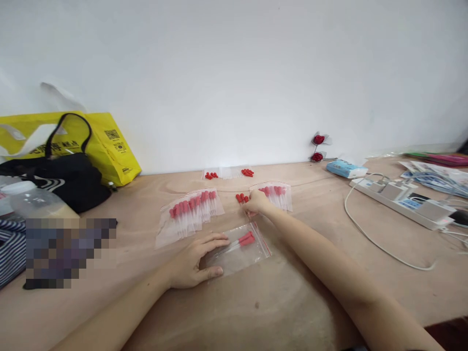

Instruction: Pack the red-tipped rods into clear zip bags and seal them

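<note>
My left hand (192, 263) lies over the left end of a clear zip bag (237, 261), thumb and fingers apart. Inside this bag are a few slim clear sticks with red ends (246, 238), resembling droppers with rubber bulbs. Farther forward, my right hand (257, 202) has its fingertips closed beside a small group of loose red-ended sticks (241, 198). What lies between those fingertips is mostly hidden. A fanned row of filled bags (190, 209) spreads out to the left, and another set of filled bags (283, 197) sits just behind and right of my right hand.
Against the wall are more red pieces (211, 175) on clear bags. Left stand a yellow bag (117, 151), a black bag (84, 183) and a plastic bottle (40, 204). Right are a tissue pack (345, 168), a power strip (405, 204) with a trailing cable (369, 243), and red artificial roses (317, 157).
</note>
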`<state>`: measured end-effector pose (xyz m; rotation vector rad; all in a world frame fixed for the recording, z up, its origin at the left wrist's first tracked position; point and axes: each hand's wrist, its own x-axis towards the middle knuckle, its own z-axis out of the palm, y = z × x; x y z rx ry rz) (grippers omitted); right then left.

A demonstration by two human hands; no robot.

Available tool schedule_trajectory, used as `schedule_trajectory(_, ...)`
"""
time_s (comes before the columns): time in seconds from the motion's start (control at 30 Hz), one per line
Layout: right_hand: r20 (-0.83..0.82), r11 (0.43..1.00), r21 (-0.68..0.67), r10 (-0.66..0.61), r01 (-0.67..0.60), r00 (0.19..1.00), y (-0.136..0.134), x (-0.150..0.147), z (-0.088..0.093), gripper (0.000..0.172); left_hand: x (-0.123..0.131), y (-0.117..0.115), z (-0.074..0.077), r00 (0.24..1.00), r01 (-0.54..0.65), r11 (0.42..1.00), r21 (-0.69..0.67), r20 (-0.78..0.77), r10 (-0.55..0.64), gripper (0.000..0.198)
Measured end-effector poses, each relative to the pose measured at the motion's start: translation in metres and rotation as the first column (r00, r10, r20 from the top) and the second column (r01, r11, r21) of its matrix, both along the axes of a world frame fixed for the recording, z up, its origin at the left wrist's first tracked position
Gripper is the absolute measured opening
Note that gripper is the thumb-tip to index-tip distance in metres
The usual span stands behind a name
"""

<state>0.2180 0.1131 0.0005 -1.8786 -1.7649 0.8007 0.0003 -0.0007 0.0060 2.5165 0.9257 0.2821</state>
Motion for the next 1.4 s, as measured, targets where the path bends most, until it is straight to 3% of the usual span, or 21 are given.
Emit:
schedule_trajectory(0.3,-0.149,0.996,0.080,-0.035,0.047,0.988,-0.010,0.045,-0.002,0.020,0.000,0.000,-0.001,1.000,-0.005,1.000,-0.004,-0.010,0.005,0.048)
schedule_trajectory(0.37,-0.198,0.994,0.102,-0.028,0.049,0.980,-0.017,0.056,0.000,0.029,0.000,0.000,-0.002,1.000,-0.002,1.000,0.000,-0.012,0.002,0.048)
schedule_trajectory(0.43,-0.319,0.993,0.114,0.005,0.033,0.948,-0.030,0.066,-0.001,0.045,-0.001,0.001,-0.003,1.000,-0.007,1.000,0.002,-0.013,0.007,0.048)
schedule_trajectory(0.53,-0.569,0.990,0.136,0.050,0.034,0.821,-0.056,0.073,-0.007,0.061,-0.001,0.001,-0.004,1.000,-0.015,1.000,0.003,-0.020,0.015,0.050)
schedule_trajectory(0.7,-0.755,0.967,0.169,0.004,0.189,0.656,-0.092,0.063,-0.024,0.059,0.000,0.000,-0.003,0.997,-0.049,0.999,0.021,-0.056,0.050,0.054)
schedule_trajectory(0.9,-0.837,0.951,0.184,0.018,0.250,0.547,-0.097,0.052,-0.032,0.058,0.000,0.000,-0.004,0.996,-0.053,0.998,0.028,-0.070,0.055,0.055)
schedule_trajectory(1.2,-0.891,0.986,0.103,0.032,0.133,0.453,-0.107,0.052,-0.026,0.056,0.001,-0.001,-0.004,0.997,-0.037,0.998,0.045,-0.064,0.040,0.055)
schedule_trajectory(1.4,-0.882,0.995,0.081,0.040,0.066,0.470,-0.111,0.051,-0.030,0.054,0.001,0.001,-0.005,0.996,-0.046,0.998,0.037,-0.081,0.048,0.056)
